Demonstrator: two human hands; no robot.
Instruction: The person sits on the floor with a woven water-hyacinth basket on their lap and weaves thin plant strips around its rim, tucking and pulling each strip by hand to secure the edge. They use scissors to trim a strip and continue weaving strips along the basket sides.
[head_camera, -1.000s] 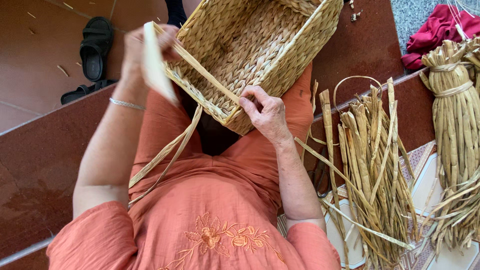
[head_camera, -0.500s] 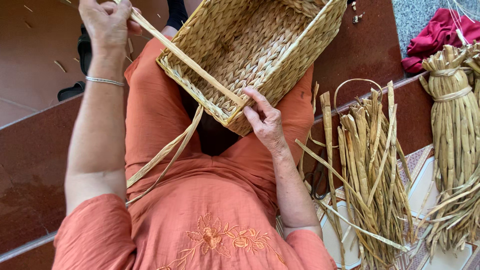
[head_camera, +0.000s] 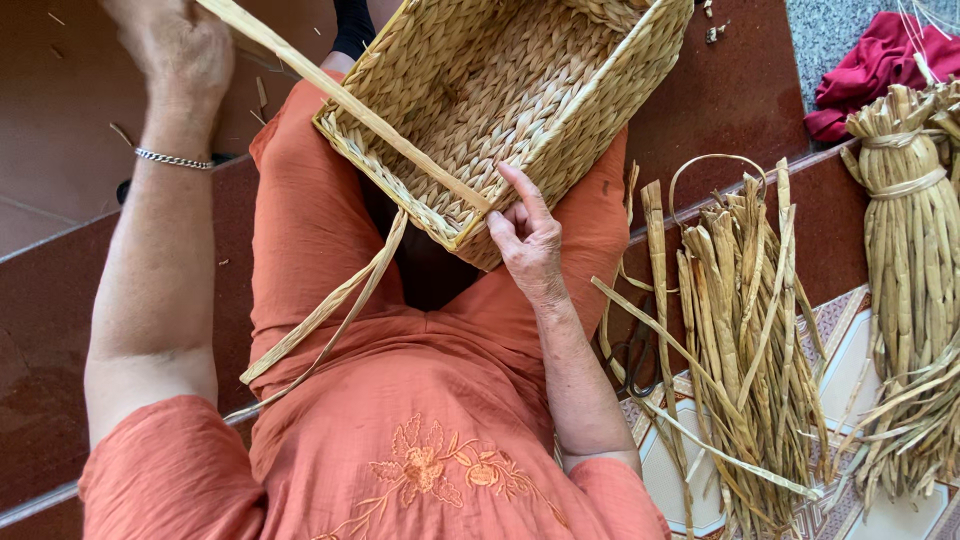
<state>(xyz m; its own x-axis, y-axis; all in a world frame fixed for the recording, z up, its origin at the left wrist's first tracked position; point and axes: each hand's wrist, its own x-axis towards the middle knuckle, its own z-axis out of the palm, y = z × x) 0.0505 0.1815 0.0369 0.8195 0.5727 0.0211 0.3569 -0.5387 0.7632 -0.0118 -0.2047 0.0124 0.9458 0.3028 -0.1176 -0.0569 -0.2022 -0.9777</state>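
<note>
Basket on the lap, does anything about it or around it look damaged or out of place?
Nothing looks damaged. The woven basket sits tilted on the lap, and small bits of straw lie scattered on the red floor.

- Left hand (head_camera: 180, 45) raised high at the upper left of the view, fingers closed in a fist, back of the hand toward the camera.
- Left wrist straight, with a thin silver bracelet (head_camera: 172, 158) around it.
- Left forearm stretched up and nearly straight, elbow low, upper arm in an orange sleeve (head_camera: 165, 470).
- Right hand (head_camera: 528, 235) lower, near the middle of the view, palm turned partly upward.
- Right index finger extended and pointing up and to the left, other fingers curled in loosely, thumb bent beside them.
- Right forearm bare, running down and to the right, elbow bent near the body.
- Both hands well apart from each other.
</note>
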